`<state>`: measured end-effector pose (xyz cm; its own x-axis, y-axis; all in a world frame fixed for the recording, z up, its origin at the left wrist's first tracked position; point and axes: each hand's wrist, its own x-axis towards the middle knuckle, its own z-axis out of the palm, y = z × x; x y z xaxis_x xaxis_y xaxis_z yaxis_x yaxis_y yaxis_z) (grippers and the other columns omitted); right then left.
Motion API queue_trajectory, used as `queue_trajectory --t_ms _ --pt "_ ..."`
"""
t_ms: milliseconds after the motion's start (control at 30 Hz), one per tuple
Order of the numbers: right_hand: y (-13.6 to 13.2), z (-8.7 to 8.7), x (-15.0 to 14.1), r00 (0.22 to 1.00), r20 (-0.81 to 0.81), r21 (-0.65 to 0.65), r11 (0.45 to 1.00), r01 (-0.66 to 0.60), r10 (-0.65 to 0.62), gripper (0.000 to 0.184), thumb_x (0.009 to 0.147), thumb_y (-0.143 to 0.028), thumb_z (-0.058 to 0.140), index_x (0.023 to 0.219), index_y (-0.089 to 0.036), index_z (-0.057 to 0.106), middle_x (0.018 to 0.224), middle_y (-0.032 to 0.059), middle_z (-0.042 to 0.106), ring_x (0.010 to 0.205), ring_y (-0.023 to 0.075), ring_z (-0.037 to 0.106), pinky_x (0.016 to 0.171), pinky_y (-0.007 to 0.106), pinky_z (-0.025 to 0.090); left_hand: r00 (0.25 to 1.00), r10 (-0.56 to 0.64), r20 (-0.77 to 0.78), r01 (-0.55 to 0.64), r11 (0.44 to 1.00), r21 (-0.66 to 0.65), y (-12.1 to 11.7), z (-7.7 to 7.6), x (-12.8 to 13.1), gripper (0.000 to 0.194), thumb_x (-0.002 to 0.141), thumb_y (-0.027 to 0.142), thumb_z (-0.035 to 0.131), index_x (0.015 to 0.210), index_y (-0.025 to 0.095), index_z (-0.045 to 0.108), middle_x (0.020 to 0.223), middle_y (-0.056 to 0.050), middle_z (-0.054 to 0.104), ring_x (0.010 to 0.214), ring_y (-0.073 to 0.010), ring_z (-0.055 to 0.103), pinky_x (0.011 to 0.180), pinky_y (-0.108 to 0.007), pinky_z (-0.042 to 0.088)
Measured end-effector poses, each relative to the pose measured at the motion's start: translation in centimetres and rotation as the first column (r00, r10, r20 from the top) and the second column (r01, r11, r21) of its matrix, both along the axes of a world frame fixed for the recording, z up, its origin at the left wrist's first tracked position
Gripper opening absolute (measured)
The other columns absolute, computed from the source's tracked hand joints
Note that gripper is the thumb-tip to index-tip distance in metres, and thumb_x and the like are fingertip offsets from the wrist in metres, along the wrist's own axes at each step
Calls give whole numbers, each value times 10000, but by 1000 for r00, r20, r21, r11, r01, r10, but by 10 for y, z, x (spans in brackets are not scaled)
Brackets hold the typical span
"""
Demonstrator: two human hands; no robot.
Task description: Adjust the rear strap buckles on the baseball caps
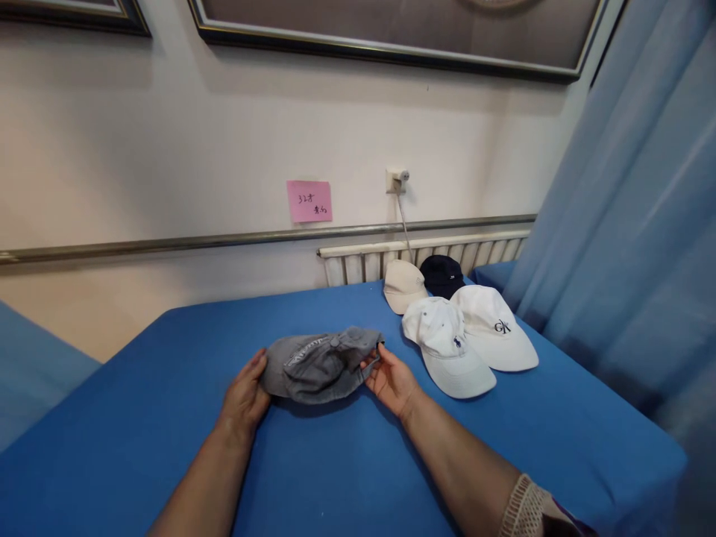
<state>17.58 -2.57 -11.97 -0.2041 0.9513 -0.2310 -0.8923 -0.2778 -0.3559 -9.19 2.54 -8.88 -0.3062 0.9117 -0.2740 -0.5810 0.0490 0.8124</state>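
A grey baseball cap [324,365] with pale lettering on its front is held sideways just above the blue-covered table [313,477]. My left hand [245,391] is closed on its brim at the left end. At the other end, my right hand [391,377] pinches the back strap near the opening. The crown sags softly between both hands. To the right of my right hand lies a white cap with a small dark emblem [441,339].
Beside that cap are a white cap with "CK" letters [497,328], a beige cap [403,283] and a dark navy cap [441,274]. Behind the table stand a radiator [369,262] and a wall rail [224,241]. A blue curtain [632,179] hangs along the right side.
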Motion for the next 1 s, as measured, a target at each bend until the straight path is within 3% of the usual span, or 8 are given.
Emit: queue_trajectory --t_ms 133,233,333,433,567,733,800,1000 --pt "-3 -10 -7 988 140 85 995 54 -66 192 750 -282 786 865 -170 682 856 39 743 723 152 698 701 272 574 920 198 -339 -182 980 79 -5 6 5 582 758 -6 659 1310 149 557 1480 -133 478 1420 -262 374 1225 -442 197" --pt "-1 -16 -12 907 353 199 966 168 -231 303 700 -374 816 889 -188 671 866 20 730 691 140 684 696 280 570 784 299 -545 -189 950 249 -24 13 20 547 786 56 648 1303 221 579 1471 -56 485 1413 -220 369 1235 -404 166" --pt "1 -20 -18 793 508 300 932 204 -337 340 682 -438 805 862 -186 664 814 12 713 623 134 646 619 270 545 407 387 -828 214 840 498 -55 12 51 334 864 165 580 1189 206 644 1211 -77 657 1159 -242 603 1103 -464 411" --pt "0 -23 -25 735 568 363 914 180 -370 279 663 -388 809 788 -180 671 734 0 694 607 134 611 592 255 510 263 331 -906 577 699 423 -81 5 86 265 901 201 551 1145 225 652 1167 -73 688 1097 -222 644 1023 -421 491" --pt "-9 -24 -31 636 648 458 882 114 -419 120 725 -281 743 805 -197 714 754 -3 702 662 144 606 638 255 494 253 219 -942 595 733 330 -87 -2 107 277 912 258 556 1177 228 633 1156 -81 699 1083 -227 656 975 -418 525" --pt "-21 -18 -31 242 729 681 715 -160 -640 181 859 -179 547 835 -211 723 806 32 677 767 171 619 726 280 496 290 196 -937 493 808 322 -75 -4 99 205 881 318 594 1043 216 668 1012 -63 720 946 -225 682 857 -397 561" --pt "-23 -15 -30 162 709 703 668 -243 -686 206 882 -167 509 828 -205 704 811 44 663 790 176 620 745 282 493 292 184 -938 482 819 311 -73 -4 96 174 873 326 603 986 215 676 952 -50 722 892 -216 684 826 -384 562" --pt "-26 -13 -27 9 698 679 658 -327 -716 218 873 -129 481 721 -200 620 764 41 621 735 167 596 679 261 463 255 100 -962 496 841 219 -76 -4 96 203 842 287 615 1024 216 670 909 -37 728 797 -201 692 774 -365 568"
